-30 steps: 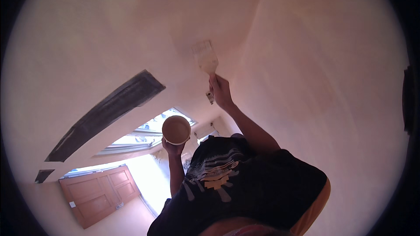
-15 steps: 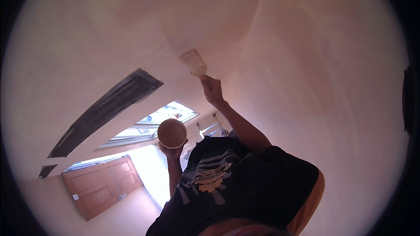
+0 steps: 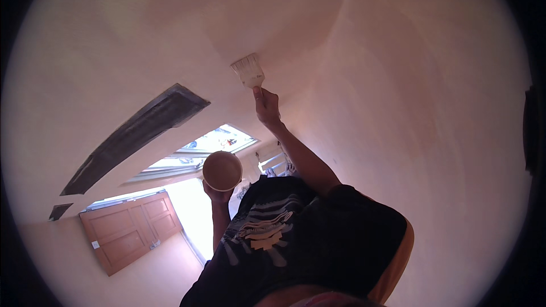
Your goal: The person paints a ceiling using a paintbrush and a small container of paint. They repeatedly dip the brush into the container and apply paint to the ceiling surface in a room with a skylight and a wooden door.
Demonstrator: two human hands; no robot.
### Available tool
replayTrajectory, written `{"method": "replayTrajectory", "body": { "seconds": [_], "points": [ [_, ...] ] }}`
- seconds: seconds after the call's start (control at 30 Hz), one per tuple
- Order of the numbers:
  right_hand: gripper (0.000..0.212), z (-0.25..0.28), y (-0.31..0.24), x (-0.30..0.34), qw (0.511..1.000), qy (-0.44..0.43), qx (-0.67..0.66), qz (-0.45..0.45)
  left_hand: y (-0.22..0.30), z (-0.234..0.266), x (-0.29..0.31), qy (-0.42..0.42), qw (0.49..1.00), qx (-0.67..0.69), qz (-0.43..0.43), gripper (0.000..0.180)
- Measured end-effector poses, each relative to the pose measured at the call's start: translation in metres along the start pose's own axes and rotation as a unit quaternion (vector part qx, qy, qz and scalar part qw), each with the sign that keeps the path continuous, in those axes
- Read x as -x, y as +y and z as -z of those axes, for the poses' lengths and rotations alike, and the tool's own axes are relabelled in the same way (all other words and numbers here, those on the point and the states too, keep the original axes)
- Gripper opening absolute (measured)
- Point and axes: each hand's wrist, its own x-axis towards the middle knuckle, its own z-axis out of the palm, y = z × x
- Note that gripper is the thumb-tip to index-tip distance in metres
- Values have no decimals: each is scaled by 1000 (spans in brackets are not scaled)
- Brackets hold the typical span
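A wide, pale paint brush is held by its handle in my right hand, arm raised. Its bristles meet or come very near the pinkish-beige painted surface; whether they touch I cannot tell. Lower and to the left, my left hand is wrapped around a round, light-coloured tub. The tub's open mouth faces the view and its inside looks beige; how full it is does not show. My left fingers are partly hidden behind it.
A long dark grey strip crosses the surface at left, with a small dark patch below it. A bright window lies behind the tub. A brown panelled door stands at lower left, beside a bright opening.
My right hand has moved up and slightly left with the brush, whose bristles now show more spread. The tub in my left hand has shifted only slightly.
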Motion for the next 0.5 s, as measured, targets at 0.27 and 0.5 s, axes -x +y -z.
{"method": "replayTrajectory", "body": {
  "seconds": [0.27, 0.5],
  "points": [
    [41, 12, -1, 30, 997, -6, 77, 30, -10, 8, 2, 1, 988, -141, -61, 81],
    [21, 13, -43, 54, 984, -88, 130, 79, -8, -6, -5, 25, 996, 23, 88, 71]
  ]
}}
